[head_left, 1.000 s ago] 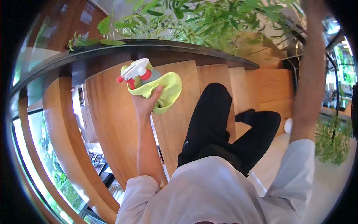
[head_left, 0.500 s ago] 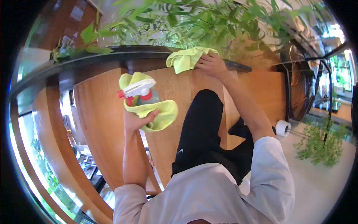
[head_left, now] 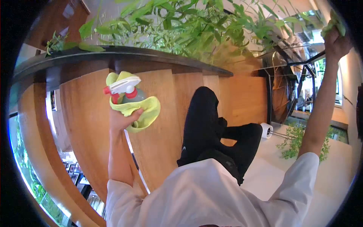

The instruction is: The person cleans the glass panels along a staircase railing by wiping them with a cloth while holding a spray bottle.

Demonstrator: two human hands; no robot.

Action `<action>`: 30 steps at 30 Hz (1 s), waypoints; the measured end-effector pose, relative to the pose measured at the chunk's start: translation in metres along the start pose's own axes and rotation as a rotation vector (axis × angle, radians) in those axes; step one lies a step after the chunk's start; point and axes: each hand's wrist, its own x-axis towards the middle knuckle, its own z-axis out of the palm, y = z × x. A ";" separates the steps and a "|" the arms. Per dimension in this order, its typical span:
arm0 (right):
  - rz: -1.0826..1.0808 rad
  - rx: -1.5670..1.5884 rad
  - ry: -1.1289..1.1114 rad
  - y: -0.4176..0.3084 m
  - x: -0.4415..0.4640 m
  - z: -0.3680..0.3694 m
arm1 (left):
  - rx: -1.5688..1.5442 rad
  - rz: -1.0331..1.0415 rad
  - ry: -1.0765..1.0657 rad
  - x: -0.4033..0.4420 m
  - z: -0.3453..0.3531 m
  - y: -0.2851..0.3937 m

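My left hand (head_left: 123,120) is wrapped round a spray bottle (head_left: 133,95) with a white and red trigger head and a yellow-green cloth (head_left: 151,110) bunched about its body. The bottle is held above the wooden stair treads, with its nozzle facing left. Out at the upper right edge of the view, my right hand (head_left: 336,46) is closed on a second yellow-green cloth (head_left: 334,25). Whether that cloth touches a surface there cannot be made out.
Wooden steps (head_left: 155,140) curve beneath me, bordered ahead by a dark rail (head_left: 151,59). Leafy plants (head_left: 181,28) stand beyond it. My bent knee (head_left: 202,109) is above the steps. A white cylindrical fitting (head_left: 266,130) and a hanging plant (head_left: 293,140) are on the right.
My right hand has swung from the dark rail to the far upper right, carrying its cloth. The left hand still holds the bottle and cloth, slightly further left in view.
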 end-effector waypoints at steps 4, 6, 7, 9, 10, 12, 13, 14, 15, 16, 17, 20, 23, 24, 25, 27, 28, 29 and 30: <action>0.263 -0.030 -0.273 0.067 -0.006 0.013 | -0.031 -0.016 0.033 -0.001 0.000 0.005; 0.540 0.113 -0.428 0.125 -0.028 0.049 | -0.034 0.020 0.045 -0.002 0.001 -0.001; 0.321 0.480 -0.149 0.133 -0.032 0.059 | -0.039 0.025 0.061 -0.002 0.003 0.000; 0.422 0.336 0.097 0.009 0.034 -0.010 | -0.040 -0.017 0.051 -0.001 0.008 0.003; 0.472 0.340 0.169 -0.033 0.051 -0.028 | -0.034 -0.013 0.056 0.000 0.006 0.001; 0.532 0.364 0.261 -0.103 0.066 -0.040 | -0.029 -0.013 0.074 -0.002 0.002 -0.005; 0.546 0.382 0.257 -0.137 0.060 -0.041 | -0.044 0.010 0.079 -0.002 0.004 -0.004; 0.529 0.377 0.312 -0.171 0.050 -0.034 | -0.043 0.025 0.093 -0.004 0.006 -0.002; 0.474 0.406 0.300 -0.205 0.024 -0.025 | 0.000 0.000 0.091 -0.003 0.009 0.001; 0.439 0.460 0.265 -0.244 -0.002 -0.019 | 0.050 -0.009 0.091 -0.001 0.010 0.003; 0.410 0.567 0.192 -0.289 -0.032 -0.017 | 0.076 0.015 0.094 0.000 0.013 0.003; -0.088 0.540 -0.073 -0.404 -0.132 -0.028 | -0.002 0.084 0.060 -0.003 0.013 0.010; -0.237 0.996 -0.268 -0.479 -0.217 -0.022 | 0.030 0.158 0.088 -0.003 0.017 0.009; -0.313 1.100 -0.187 -0.482 -0.228 -0.017 | 0.030 0.179 0.107 -0.001 0.017 0.008; -0.299 1.063 -0.166 -0.476 -0.228 -0.013 | 0.042 0.220 0.094 -0.001 0.017 0.012; -0.451 1.004 -0.097 -0.455 -0.218 -0.006 | 0.101 0.092 0.089 -0.005 0.019 0.017; -0.502 0.980 -0.070 -0.442 -0.213 -0.004 | 0.106 0.115 0.093 -0.008 0.023 0.017; -0.476 0.961 -0.047 -0.421 -0.205 0.001 | 0.087 0.126 0.118 -0.007 0.023 0.014; -0.455 0.938 -0.022 -0.394 -0.191 0.006 | 0.064 0.142 0.144 -0.007 0.025 0.015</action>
